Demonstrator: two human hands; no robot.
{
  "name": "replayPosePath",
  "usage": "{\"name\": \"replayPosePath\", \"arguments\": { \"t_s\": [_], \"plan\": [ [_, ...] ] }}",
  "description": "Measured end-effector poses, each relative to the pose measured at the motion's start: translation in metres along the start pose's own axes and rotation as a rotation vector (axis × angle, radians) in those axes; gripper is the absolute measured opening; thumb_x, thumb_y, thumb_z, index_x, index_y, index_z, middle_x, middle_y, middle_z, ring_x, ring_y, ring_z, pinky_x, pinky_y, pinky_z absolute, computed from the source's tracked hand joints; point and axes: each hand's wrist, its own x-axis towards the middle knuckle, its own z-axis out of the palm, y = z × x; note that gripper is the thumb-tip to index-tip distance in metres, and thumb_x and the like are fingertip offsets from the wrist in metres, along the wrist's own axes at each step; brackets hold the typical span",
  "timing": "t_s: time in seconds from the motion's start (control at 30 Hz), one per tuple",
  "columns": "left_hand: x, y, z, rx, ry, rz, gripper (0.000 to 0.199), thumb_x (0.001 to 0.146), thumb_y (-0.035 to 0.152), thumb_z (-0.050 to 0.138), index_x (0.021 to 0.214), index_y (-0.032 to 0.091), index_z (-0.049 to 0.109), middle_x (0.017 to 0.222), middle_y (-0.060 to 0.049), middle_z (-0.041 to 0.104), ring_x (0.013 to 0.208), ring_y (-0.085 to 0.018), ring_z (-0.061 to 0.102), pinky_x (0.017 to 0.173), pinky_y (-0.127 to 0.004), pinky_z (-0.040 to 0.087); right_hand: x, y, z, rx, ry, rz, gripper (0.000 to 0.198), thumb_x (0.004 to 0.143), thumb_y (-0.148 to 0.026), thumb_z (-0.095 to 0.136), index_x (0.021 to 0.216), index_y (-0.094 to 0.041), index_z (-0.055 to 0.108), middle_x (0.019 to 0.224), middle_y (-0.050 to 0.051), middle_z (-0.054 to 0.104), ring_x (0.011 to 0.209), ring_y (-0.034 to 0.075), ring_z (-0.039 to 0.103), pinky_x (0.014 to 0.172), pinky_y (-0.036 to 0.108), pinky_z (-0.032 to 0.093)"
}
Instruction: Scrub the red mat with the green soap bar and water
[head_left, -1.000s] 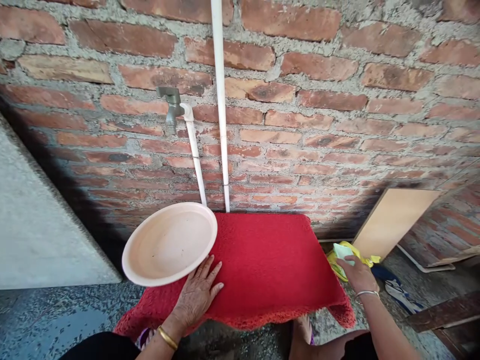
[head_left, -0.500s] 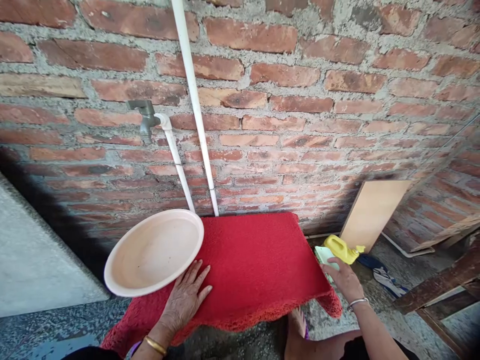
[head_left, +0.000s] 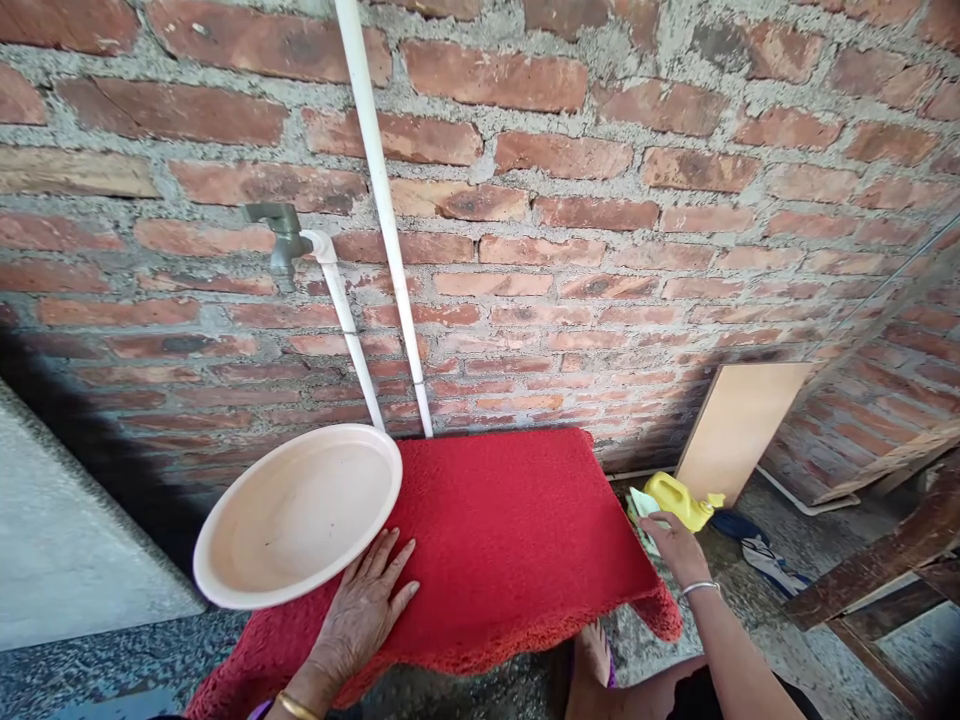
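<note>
My left hand [head_left: 364,600], with a gold bangle at the wrist, lies with fingers spread on the red cloth [head_left: 495,530] covering a low table or bench. Its fingertips are by the near rim of a wide pale pink basin [head_left: 315,510], tilted at the cloth's left end; whether they touch it I cannot tell. Past the cloth's right edge, my right hand [head_left: 679,550], wearing a silver bangle, grips a flat pale green object [head_left: 643,503]. Fingers partly cover that object, so its kind is unclear. Just behind it is a yellow jug [head_left: 675,498] with a handle.
A grey tap [head_left: 281,245] and white pipes [head_left: 386,220] run along the brick wall [head_left: 525,160]. A wooden board [head_left: 739,425] leans at the right, near sandals [head_left: 772,565] and a wooden frame [head_left: 862,560]. A pale slab [head_left: 67,530] stands left. A foot [head_left: 592,655] shows below the cloth.
The view has shifted slightly. My right hand and the pale green object have moved a little left, and the object now looks more tilted. My left hand stays beside the basin.
</note>
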Motion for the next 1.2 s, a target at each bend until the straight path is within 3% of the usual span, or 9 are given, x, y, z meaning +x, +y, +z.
{"name": "replayPosePath", "arguments": {
  "t_s": [0.13, 0.3, 0.4, 0.53, 0.63, 0.73, 1.0, 1.1, 1.2],
  "plan": [
    [-0.001, -0.001, 0.0, 0.013, 0.018, 0.011, 0.052, 0.099, 0.055, 0.051, 0.141, 0.027, 0.064, 0.147, -0.012, 0.062, 0.134, -0.031, 0.059, 0.11, -0.048, 0.048, 0.0, -0.037, 0.028, 0.006, 0.039, -0.135, 0.049, 0.079, -0.058, 0.056, 0.112, -0.023, 0.069, 0.102, 0.008, 0.071, 0.101, 0.026, 0.067, 0.088, 0.035, 0.051],
    [-0.002, -0.003, -0.001, 0.039, 0.038, 0.026, 0.051, 0.097, 0.051, 0.056, 0.143, 0.028, 0.062, 0.149, -0.01, 0.061, 0.135, -0.03, 0.058, 0.11, -0.048, 0.049, -0.007, -0.075, 0.058, -0.04, -0.017, -0.281, 0.038, 0.078, -0.05, 0.064, 0.109, -0.03, 0.072, 0.113, 0.003, 0.065, 0.098, 0.02, 0.067, 0.092, 0.032, 0.05],
    [-0.001, 0.0, -0.004, 0.033, 0.023, 0.007, 0.052, 0.097, 0.051, 0.057, 0.144, 0.03, 0.06, 0.15, -0.009, 0.06, 0.136, -0.029, 0.057, 0.111, -0.047, 0.048, -0.004, -0.07, 0.048, -0.104, -0.03, -0.256, 0.038, 0.076, -0.046, 0.065, 0.107, -0.028, 0.073, 0.112, 0.008, 0.064, 0.096, 0.026, 0.068, 0.093, 0.04, 0.05],
    [0.002, 0.009, -0.011, 0.005, -0.015, -0.027, 0.053, 0.096, 0.053, 0.058, 0.145, 0.031, 0.06, 0.15, -0.009, 0.06, 0.137, -0.029, 0.057, 0.111, -0.045, 0.048, 0.01, -0.051, 0.024, -0.208, 0.096, -0.066, 0.054, 0.083, -0.057, 0.054, 0.123, -0.022, 0.066, 0.117, 0.018, 0.062, 0.1, 0.035, 0.068, 0.091, 0.051, 0.051],
    [0.006, 0.015, -0.016, -0.025, -0.063, -0.065, 0.054, 0.095, 0.051, 0.061, 0.145, 0.031, 0.06, 0.151, -0.009, 0.059, 0.137, -0.029, 0.056, 0.111, -0.045, 0.048, 0.01, -0.065, 0.029, -0.214, 0.107, -0.108, 0.056, 0.084, -0.06, 0.051, 0.124, -0.023, 0.065, 0.112, 0.017, 0.064, 0.103, 0.034, 0.068, 0.091, 0.047, 0.053],
    [0.008, 0.02, -0.02, -0.056, -0.119, -0.112, 0.056, 0.094, 0.048, 0.063, 0.147, 0.033, 0.057, 0.155, -0.009, 0.055, 0.139, -0.029, 0.054, 0.113, -0.046, 0.047, -0.013, -0.117, 0.065, -0.226, -0.008, -0.272, 0.049, 0.085, -0.055, 0.053, 0.119, -0.023, 0.067, 0.108, 0.012, 0.065, 0.1, 0.029, 0.069, 0.092, 0.042, 0.053],
    [0.007, 0.024, -0.024, -0.124, -0.212, -0.16, 0.063, 0.093, 0.051, 0.065, 0.151, 0.033, 0.052, 0.158, -0.011, 0.05, 0.143, -0.032, 0.05, 0.114, -0.048, 0.047, -0.103, -0.289, 0.209, -0.233, -0.281, -0.687, 0.033, 0.086, -0.044, 0.065, 0.116, -0.031, 0.071, 0.115, 0.004, 0.064, 0.097, 0.019, 0.066, 0.089, 0.03, 0.049],
    [0.007, 0.023, -0.025, -0.134, -0.226, -0.161, 0.063, 0.093, 0.052, 0.064, 0.152, 0.033, 0.052, 0.158, -0.011, 0.05, 0.142, -0.032, 0.052, 0.113, -0.048, 0.047, -0.115, -0.316, 0.239, -0.264, -0.344, -0.787, 0.034, 0.083, -0.045, 0.071, 0.114, -0.032, 0.072, 0.115, 0.003, 0.064, 0.102, 0.021, 0.065, 0.094, 0.032, 0.046],
    [0.007, 0.022, -0.026, -0.136, -0.224, -0.157, 0.062, 0.094, 0.052, 0.062, 0.152, 0.033, 0.052, 0.158, -0.011, 0.051, 0.142, -0.032, 0.051, 0.114, -0.048, 0.046, -0.103, -0.315, 0.241, -0.303, -0.368, -0.808, 0.035, 0.079, -0.042, 0.075, 0.113, -0.033, 0.073, 0.119, 0.004, 0.064, 0.109, 0.023, 0.063, 0.098, 0.033, 0.044]
  ]
}}
